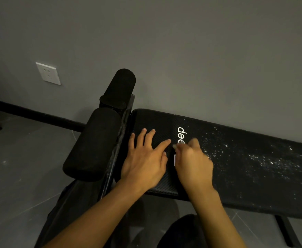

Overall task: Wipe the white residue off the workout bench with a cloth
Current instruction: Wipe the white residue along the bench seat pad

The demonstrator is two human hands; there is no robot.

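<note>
The black padded workout bench [236, 169] runs from the centre to the right edge, with a white logo near its left end. White residue [264, 161] speckles the pad to the right of the logo. My left hand [144, 158] lies flat on the bench's left end with its fingers spread. Right beside it, my right hand [193, 163] sits over the lower part of the logo, motion-blurred, with its fingers curled down onto the pad. No cloth shows plainly, and I cannot tell whether the right hand holds anything.
Two black foam rollers [94, 140] stand on the bench frame at its left end. A grey wall with a white socket [48, 73] rises directly behind the bench. Grey floor tiles [21, 167] lie at the left, and my dark-clad knees show at the bottom.
</note>
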